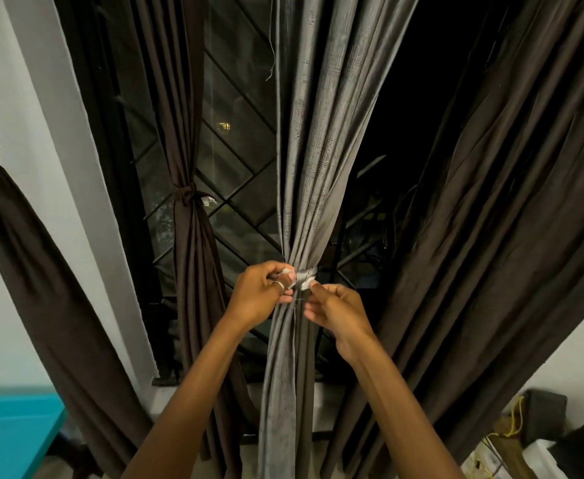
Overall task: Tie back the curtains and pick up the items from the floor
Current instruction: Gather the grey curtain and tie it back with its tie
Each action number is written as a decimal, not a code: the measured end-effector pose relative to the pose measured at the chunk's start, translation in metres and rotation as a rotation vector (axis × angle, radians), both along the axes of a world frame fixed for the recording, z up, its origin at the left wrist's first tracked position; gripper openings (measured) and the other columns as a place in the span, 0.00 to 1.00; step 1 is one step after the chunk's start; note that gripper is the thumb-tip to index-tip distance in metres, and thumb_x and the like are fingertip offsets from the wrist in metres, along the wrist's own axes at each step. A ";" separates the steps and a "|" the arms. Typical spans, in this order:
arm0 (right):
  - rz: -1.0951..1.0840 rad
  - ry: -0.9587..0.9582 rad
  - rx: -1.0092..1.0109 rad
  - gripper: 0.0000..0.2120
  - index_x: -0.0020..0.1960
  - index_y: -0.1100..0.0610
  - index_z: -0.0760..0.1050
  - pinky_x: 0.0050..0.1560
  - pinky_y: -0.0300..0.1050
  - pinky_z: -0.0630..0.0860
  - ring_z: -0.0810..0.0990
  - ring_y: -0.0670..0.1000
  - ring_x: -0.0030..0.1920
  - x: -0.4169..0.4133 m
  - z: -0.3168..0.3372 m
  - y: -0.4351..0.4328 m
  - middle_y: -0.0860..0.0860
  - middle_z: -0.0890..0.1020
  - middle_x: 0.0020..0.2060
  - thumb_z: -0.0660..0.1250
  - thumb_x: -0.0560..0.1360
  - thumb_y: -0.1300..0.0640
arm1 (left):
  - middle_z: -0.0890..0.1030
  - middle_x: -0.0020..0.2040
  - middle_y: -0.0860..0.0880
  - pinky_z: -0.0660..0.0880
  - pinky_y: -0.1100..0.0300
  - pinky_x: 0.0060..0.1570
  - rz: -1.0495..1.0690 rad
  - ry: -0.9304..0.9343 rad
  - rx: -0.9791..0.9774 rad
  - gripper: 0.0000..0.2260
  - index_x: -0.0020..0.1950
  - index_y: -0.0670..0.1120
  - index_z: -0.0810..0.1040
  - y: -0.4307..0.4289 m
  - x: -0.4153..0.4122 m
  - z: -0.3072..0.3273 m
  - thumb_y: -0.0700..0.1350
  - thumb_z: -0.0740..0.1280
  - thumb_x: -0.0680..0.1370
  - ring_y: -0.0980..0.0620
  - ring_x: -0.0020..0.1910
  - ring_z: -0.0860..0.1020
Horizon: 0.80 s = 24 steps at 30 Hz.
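Observation:
A grey curtain (313,140) hangs in the middle of the window, gathered into a narrow bundle at hand height. A pale fabric tie (307,273) wraps around the bundle there. My left hand (261,293) pinches one white end of the tie on the left side. My right hand (335,307) pinches the other end on the right side. A dark brown curtain (188,140) to the left is bound with its own knot (186,194). Another dark brown curtain (511,188) hangs loose on the right.
A diamond-pattern window grille (238,188) stands behind the curtains. A further knotted brown curtain (17,223) hangs at far left against the white wall. A turquoise surface (14,433) sits at bottom left. Dark boxes and yellow cords (539,430) lie at bottom right.

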State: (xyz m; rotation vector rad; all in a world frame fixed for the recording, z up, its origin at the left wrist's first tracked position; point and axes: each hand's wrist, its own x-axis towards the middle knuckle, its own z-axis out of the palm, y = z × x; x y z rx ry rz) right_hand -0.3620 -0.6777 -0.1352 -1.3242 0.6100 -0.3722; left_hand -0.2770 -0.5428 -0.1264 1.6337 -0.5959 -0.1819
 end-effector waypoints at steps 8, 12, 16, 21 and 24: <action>-0.014 -0.195 0.341 0.10 0.56 0.65 0.80 0.47 0.45 0.83 0.87 0.50 0.43 0.006 0.007 0.008 0.57 0.87 0.43 0.72 0.76 0.66 | 0.83 0.47 0.45 0.83 0.57 0.46 -0.014 0.014 -0.001 0.06 0.57 0.43 0.82 0.005 0.001 0.002 0.40 0.69 0.80 0.53 0.42 0.85; -0.027 -0.157 0.177 0.03 0.49 0.63 0.82 0.45 0.44 0.83 0.85 0.50 0.40 0.008 0.011 0.004 0.56 0.86 0.39 0.72 0.75 0.67 | 0.83 0.49 0.42 0.84 0.55 0.48 -0.015 0.001 0.012 0.05 0.55 0.46 0.82 0.009 0.003 0.002 0.40 0.70 0.80 0.49 0.46 0.85; -0.071 -0.114 -0.027 0.03 0.43 0.61 0.82 0.41 0.42 0.83 0.82 0.47 0.34 0.007 0.015 -0.011 0.55 0.84 0.35 0.72 0.75 0.67 | 0.86 0.46 0.47 0.84 0.52 0.49 0.071 -0.131 0.084 0.08 0.57 0.44 0.84 0.015 0.005 -0.001 0.42 0.71 0.79 0.54 0.43 0.86; -0.070 -0.122 -0.054 0.03 0.42 0.62 0.83 0.47 0.45 0.83 0.83 0.47 0.37 -0.001 0.013 -0.038 0.56 0.85 0.37 0.73 0.75 0.64 | 0.86 0.42 0.51 0.83 0.51 0.48 0.132 -0.235 0.145 0.07 0.56 0.47 0.84 0.030 0.010 0.002 0.43 0.72 0.79 0.56 0.38 0.85; -0.067 -0.128 -0.081 0.02 0.44 0.62 0.83 0.44 0.42 0.82 0.82 0.47 0.38 0.003 0.010 -0.036 0.55 0.84 0.37 0.73 0.75 0.65 | 0.86 0.43 0.50 0.83 0.51 0.48 0.146 -0.229 0.126 0.06 0.56 0.48 0.84 0.028 0.011 0.001 0.43 0.71 0.79 0.57 0.39 0.85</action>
